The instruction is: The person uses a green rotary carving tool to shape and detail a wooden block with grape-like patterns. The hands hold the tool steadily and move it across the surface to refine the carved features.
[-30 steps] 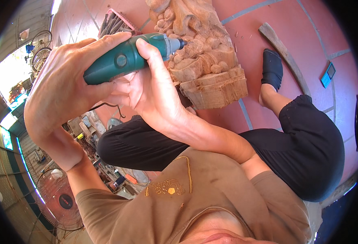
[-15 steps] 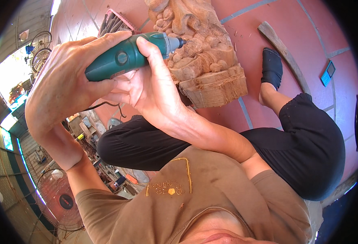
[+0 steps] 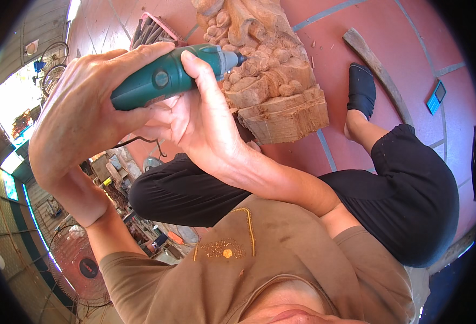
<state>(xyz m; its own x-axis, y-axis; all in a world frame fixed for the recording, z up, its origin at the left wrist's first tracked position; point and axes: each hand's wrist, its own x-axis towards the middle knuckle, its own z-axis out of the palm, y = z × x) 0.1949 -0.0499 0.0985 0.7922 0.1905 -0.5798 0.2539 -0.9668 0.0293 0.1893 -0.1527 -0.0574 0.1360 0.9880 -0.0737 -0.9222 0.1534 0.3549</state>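
Note:
A green rotary tool (image 3: 154, 81) with a grey nose and black collet is held in both hands. My left hand (image 3: 81, 102) wraps around its rear end from the left. Beneath the body, my right hand (image 3: 205, 113) cups it, thumb laid over the top near the front. The nose points right at a brown wood carving (image 3: 270, 65) with rounded, fruit-like lumps and a rough block end. A thin bit shows faintly at the tip, over the carved lumps; contact cannot be made out. A dark cord hangs behind my wrists.
A pink basket (image 3: 165, 29) of long dark tools stands beyond my left hand. On the red tiles lie a curved wood strip (image 3: 378, 73) and a blue keypad phone (image 3: 436, 97). A fan (image 3: 76, 264) stands at the lower left, near a clutter of wood pieces (image 3: 116, 173).
Both hands and the rotary tool have shifted very slightly left. The grip is the same, and the carving has not moved.

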